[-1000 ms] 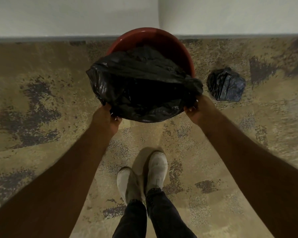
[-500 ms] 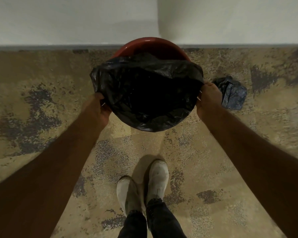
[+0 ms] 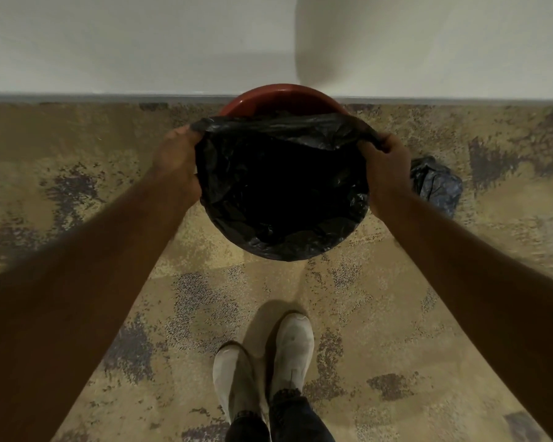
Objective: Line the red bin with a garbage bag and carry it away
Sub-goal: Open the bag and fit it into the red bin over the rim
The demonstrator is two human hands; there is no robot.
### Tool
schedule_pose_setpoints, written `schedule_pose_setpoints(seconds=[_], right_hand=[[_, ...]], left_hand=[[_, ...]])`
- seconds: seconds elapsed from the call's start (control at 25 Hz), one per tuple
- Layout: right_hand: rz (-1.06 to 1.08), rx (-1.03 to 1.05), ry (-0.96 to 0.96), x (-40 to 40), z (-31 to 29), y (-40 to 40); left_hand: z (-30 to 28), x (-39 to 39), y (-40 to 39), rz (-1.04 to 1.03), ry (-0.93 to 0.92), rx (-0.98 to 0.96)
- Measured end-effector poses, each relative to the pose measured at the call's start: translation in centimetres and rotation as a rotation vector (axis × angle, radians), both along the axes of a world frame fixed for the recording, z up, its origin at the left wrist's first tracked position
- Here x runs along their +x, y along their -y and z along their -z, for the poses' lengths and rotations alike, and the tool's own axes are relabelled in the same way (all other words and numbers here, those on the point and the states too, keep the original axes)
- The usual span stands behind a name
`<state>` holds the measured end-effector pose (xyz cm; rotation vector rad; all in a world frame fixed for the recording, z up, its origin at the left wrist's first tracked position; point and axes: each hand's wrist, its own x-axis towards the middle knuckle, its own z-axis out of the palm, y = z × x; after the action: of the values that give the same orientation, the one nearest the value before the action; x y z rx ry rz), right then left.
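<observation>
A round red bin (image 3: 281, 97) stands on the floor against the wall; only its far rim shows. A black garbage bag (image 3: 281, 189) fills its mouth and is folded over the near rim. My left hand (image 3: 176, 161) grips the bag's edge at the bin's left side. On the right side, my right hand (image 3: 385, 164) is closed on the bag's edge. The bag's far edge is stretched straight between both hands, short of the far rim.
A second crumpled dark bag (image 3: 436, 183) lies on the floor just right of the bin. A white wall (image 3: 141, 43) with a grey baseboard runs behind. My white shoes (image 3: 265, 358) stand on the mottled floor in front of the bin.
Both hands slid up the bin's sides from the near rim toward the far side, pulling the bag's opening wider over the bin. More of the red rim is covered.
</observation>
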<state>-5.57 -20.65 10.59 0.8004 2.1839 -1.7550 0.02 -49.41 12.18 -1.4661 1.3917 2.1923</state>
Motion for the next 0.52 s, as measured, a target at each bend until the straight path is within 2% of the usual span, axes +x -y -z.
schedule_pose_setpoints(seconds=[0.32,0.52], right_hand=[[-0.072,0.143,-0.102,-4.5,1.1,1.3],[-0.108,0.291,-0.127,-6.1,2.1,2.0]], left_hand=[[0.7,-3.7,-0.4,0.089,-0.112,-0.113],[1.7,-6.2,-1.4,0.132,-0.101,-0.392]])
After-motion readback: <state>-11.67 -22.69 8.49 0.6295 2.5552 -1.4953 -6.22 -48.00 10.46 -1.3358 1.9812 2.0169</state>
